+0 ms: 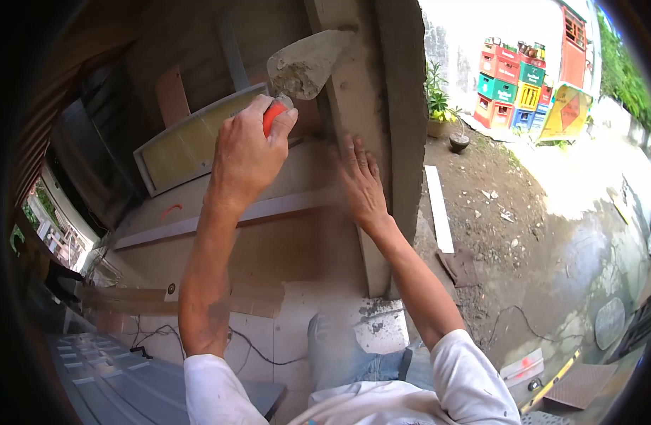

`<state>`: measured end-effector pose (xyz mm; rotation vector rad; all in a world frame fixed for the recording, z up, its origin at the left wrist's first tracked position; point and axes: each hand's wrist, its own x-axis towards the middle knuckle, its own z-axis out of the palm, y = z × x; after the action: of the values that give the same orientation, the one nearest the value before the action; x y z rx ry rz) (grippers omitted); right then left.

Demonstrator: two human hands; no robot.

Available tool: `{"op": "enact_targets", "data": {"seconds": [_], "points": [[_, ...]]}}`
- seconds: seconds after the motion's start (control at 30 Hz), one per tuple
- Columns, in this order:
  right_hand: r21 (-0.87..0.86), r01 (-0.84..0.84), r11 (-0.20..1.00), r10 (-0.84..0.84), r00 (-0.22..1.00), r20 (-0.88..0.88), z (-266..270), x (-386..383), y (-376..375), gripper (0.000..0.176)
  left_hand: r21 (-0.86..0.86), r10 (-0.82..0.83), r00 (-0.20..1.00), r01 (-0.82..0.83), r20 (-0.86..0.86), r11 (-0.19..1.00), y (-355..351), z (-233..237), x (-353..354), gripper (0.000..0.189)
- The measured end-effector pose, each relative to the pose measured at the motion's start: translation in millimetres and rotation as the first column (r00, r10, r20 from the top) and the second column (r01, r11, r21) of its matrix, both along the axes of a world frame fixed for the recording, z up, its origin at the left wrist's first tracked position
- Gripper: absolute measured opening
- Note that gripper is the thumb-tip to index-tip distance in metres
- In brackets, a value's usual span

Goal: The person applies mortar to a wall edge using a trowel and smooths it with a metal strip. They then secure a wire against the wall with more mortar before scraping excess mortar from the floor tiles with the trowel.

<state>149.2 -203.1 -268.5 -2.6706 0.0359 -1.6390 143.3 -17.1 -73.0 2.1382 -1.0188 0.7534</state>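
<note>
My left hand (247, 152) is closed around the red handle (274, 117) of a trowel (307, 64). Grey mortar clings to part of its blade, and the tip points toward the upper right, against or close before a wooden board (357, 78). Fingers stretched out, my right hand (363, 180) lies flat on that upright board, lower down than the trowel. Directly right of the board runs a grey cement-coated edge (404, 106) of the wall or column.
A framed panel (198, 142) leans behind my left hand. Grey door panels (113, 382) lie at lower left, near cables (244, 336). Outside are stacked crates (506, 85), a potted plant (438, 106), a white strip (438, 209) and a yellow level (552, 382).
</note>
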Motion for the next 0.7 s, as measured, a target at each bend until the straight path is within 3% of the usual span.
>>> {"op": "enact_targets", "data": {"seconds": [0.27, 0.47, 0.57, 0.7], "points": [[0.01, 0.016, 1.0, -0.015, 1.0, -0.024, -6, 0, 1, 0.07, -0.06, 0.015, 0.995, -0.009, 0.099, 0.998, -7, 45, 9, 0.035], [0.026, -0.099, 0.995, 0.1, 0.992, -0.072, -10, 0, -9, 0.041, -0.061, 0.087, 0.983, -0.078, 0.161, 0.995, -16, 79, 13, 0.037], [0.02, -0.054, 0.998, 0.056, 0.994, -0.099, -7, -6, -9, 0.064, -0.026, 0.103, 0.981, -0.1, 0.164, 0.995, -16, 62, 11, 0.038], [0.009, -0.069, 0.998, 0.07, 0.995, -0.077, -6, -9, -9, 0.057, -0.055, 0.011, 1.0, -0.012, -0.008, 0.998, 2, -4, 0, 0.036]]}}
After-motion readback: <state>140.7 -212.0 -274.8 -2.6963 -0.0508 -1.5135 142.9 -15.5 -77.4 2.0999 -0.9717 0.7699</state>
